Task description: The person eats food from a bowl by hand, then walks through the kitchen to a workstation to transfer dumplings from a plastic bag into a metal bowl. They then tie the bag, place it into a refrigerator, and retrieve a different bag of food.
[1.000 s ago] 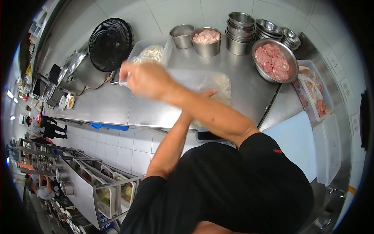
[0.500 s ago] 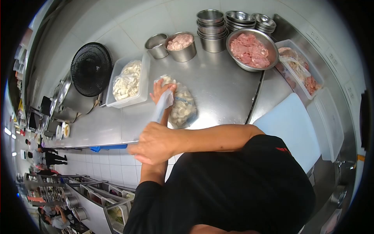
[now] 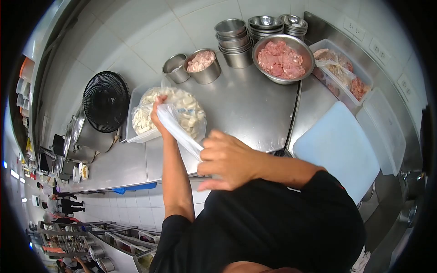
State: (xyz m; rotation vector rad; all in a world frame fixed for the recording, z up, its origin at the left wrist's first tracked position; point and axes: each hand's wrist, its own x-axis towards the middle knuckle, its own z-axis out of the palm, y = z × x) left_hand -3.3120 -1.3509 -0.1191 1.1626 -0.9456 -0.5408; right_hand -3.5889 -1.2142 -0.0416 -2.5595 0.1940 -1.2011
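Observation:
A clear plastic bag (image 3: pixel 192 116) full of white cut pieces hangs tilted, partly over a translucent plastic container (image 3: pixel 141 136) with similar pieces. I cannot make out what food the pieces are. My left hand (image 3: pixel 159 113) is closed round the gathered neck of the bag, close to the pieces. From there the twisted plastic stretches down to my right hand (image 3: pixel 230 159), whose curled fingers grip the loose end. The bag covers part of the container.
Behind stand steel pots, one with pale meat (image 3: pixel 201 61), stacked pots (image 3: pixel 234 43) and a bowl of raw meat (image 3: pixel 282 61). A tub of bagged meat (image 3: pixel 339 75) and a blue cutting board (image 3: pixel 339 150) are at right. A black fan (image 3: pixel 105 102) stands left.
The bag has come up off the steel table and over to the container, carried by my left hand. My right hand has moved right, drawing out the bag's twisted end.

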